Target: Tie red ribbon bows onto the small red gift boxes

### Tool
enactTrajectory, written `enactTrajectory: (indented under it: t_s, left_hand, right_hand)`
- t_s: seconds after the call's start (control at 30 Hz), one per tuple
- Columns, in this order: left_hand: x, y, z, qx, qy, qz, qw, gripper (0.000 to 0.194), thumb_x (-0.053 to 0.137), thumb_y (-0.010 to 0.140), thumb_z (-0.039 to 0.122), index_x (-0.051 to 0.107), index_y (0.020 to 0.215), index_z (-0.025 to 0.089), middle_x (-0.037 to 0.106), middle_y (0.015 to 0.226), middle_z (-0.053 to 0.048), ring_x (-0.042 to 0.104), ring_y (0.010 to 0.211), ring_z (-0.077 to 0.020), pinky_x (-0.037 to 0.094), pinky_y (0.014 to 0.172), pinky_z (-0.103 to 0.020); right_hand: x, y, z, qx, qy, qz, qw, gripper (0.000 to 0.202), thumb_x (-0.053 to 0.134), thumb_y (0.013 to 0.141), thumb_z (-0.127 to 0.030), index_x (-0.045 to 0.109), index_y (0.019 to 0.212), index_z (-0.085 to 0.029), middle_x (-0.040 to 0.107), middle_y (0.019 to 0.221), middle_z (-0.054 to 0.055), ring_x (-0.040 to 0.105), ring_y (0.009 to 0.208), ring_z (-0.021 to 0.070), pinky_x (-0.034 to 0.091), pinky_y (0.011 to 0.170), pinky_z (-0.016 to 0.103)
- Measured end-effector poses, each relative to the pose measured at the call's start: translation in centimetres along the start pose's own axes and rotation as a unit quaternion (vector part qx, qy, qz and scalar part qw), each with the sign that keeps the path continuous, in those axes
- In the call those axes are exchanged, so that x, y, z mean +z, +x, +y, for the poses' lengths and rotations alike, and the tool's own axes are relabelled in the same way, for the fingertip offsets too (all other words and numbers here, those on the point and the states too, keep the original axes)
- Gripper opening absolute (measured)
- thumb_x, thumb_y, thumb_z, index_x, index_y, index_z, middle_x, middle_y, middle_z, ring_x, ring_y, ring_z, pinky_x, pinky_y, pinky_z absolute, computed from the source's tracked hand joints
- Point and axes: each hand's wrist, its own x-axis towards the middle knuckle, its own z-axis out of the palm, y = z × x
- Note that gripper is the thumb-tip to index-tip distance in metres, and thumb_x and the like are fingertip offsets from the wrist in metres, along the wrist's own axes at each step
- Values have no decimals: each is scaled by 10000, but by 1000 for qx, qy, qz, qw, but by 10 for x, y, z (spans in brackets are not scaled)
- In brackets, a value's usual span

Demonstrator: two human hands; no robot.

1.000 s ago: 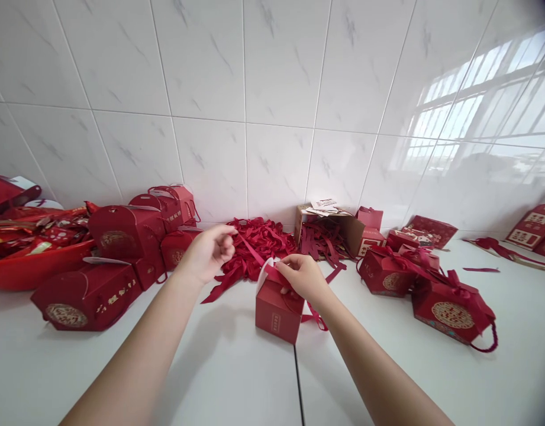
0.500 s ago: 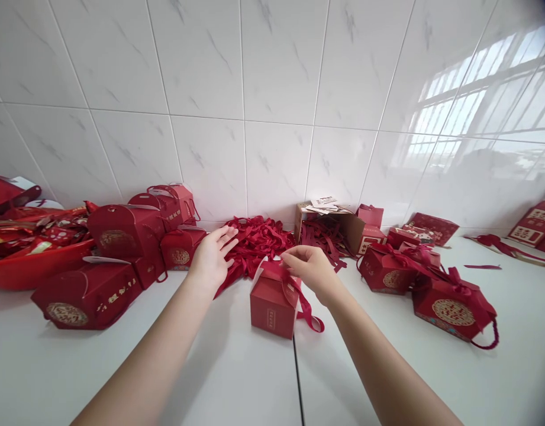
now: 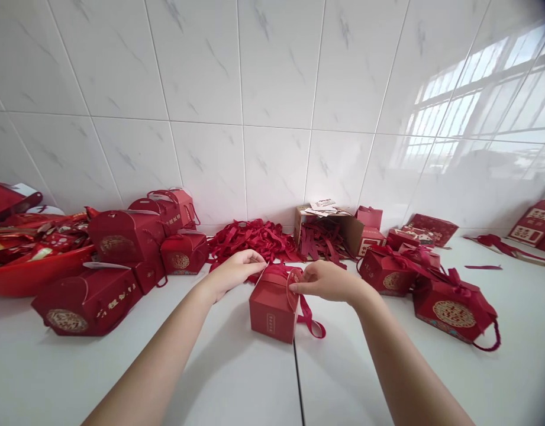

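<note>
A small red gift box (image 3: 272,310) stands upright on the white table in front of me. A red ribbon (image 3: 315,327) comes from its top and hangs in a loop down the right side. My right hand (image 3: 328,281) pinches the raised round flap at the box's right end, thumb in front. At the box's top left, my left hand (image 3: 236,273) has its fingers closed on the edge of the left flap; the fingertips are partly hidden. Behind the box lies a loose pile of red ribbons (image 3: 254,238).
On the left are several red boxes (image 3: 94,299) and a red basin (image 3: 36,275) of wrapped packets. An open cardboard box (image 3: 352,231) with dark red strips lies against the tiled wall. To the right stand ribbon-tied boxes (image 3: 454,310). A dark seam (image 3: 299,378) crosses the table.
My left hand, spread in the air before, has come down and right to the box's left flap. The right hand has shifted from the box's top to its right flap.
</note>
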Motion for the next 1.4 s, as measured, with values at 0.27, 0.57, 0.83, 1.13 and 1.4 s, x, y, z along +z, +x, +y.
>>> enactTrajectory:
  t_s: [0.27,0.57,0.83,1.13,1.4]
  left_hand:
    - [0,3,-6,-9,51,-39,998,343,627,694,528,585,761,194,559,773,-2,498,736,-158,347,615,-230]
    - [-6,7,-10,4,31,-68,997,395,622,667,571,517,681,190,500,677,23,455,646,-135,341,610,-238]
    - [-17,7,-14,-29,-5,-97,995,366,687,658,480,484,631,176,509,628,26,488,590,-113,377,607,-247]
    - [-6,11,-16,-34,15,-112,993,385,699,622,493,489,615,170,476,627,31,422,556,-92,349,534,-231]
    - [-6,13,-17,-35,105,-93,990,468,706,580,594,493,612,179,361,573,61,234,494,-72,155,476,-239]
  right_hand:
    - [13,7,0,9,40,-49,998,291,706,633,-388,481,682,-210,626,628,1,549,543,129,347,420,220]
    - [11,7,2,-46,51,-91,994,302,627,666,-303,392,515,-188,413,525,-44,366,491,78,233,412,205]
    - [6,18,10,-26,237,-139,961,232,722,624,-222,511,712,-180,624,699,5,586,679,132,441,619,245]
    - [6,16,10,4,104,-103,989,449,642,694,-602,564,608,-169,596,606,18,546,579,126,369,509,229]
    - [7,15,8,0,94,-124,988,400,684,678,-526,511,584,-178,521,613,-16,497,500,96,367,487,243]
